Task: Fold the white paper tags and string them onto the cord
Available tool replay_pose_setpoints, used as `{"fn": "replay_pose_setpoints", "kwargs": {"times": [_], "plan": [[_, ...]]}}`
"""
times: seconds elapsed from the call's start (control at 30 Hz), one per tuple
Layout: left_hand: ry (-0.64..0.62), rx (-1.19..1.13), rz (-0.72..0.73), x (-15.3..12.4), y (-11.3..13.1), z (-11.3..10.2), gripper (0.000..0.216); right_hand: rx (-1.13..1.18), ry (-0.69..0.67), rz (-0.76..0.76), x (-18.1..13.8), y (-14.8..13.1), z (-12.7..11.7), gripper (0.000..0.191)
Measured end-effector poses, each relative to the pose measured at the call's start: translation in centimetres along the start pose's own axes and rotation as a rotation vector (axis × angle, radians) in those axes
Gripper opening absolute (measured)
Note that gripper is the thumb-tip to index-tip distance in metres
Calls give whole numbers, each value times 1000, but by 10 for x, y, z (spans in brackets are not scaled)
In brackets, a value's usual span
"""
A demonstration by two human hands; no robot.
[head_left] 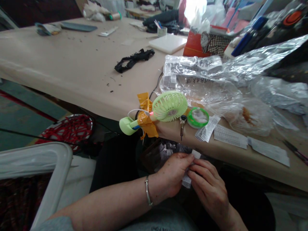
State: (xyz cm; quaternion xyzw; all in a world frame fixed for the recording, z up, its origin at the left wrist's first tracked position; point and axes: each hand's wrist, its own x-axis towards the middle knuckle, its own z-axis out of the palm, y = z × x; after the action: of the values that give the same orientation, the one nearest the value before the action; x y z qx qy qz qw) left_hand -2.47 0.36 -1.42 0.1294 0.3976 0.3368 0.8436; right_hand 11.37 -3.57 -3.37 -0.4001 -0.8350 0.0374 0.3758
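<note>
Close to my body, below the table edge, my left hand is closed with thumb and fingers around small white printed labels. My right hand presses in from the other side, its fingers bent on the same labels. Label ends stick out above and below the fingers; the rest is hidden. On the table edge just beyond lie a stack of white labels and more printed label strips. A green round tub with white fluff inside and a small pointed tool are beside them.
A green handheld fan is taped to the table edge. Clear plastic bags cover the right side. A black fabric scrap lies mid-table. Scissors are at far right. A white bin and a basket of red strips stand left.
</note>
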Motion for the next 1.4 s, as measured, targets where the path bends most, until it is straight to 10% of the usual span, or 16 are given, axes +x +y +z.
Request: {"fn": "replay_pose_setpoints", "kwargs": {"times": [0.2,0.37,0.57,1.03,1.4], "plan": [[26,28,-10,0,1,-2,16,100,9,68,-7,-1,-2,34],[-44,148,-93,-4,5,1,20,355,222,621,-9,9,-4,17],[-129,204,-94,-11,6,1,27,826,67,1007,-1,22,2,18],[-415,213,-265,-11,10,-18,32,1277,-172,1092,10,18,-5,43],[-449,273,-272,-14,4,-17,26,1548,-266,970,3,22,3,28]]}}
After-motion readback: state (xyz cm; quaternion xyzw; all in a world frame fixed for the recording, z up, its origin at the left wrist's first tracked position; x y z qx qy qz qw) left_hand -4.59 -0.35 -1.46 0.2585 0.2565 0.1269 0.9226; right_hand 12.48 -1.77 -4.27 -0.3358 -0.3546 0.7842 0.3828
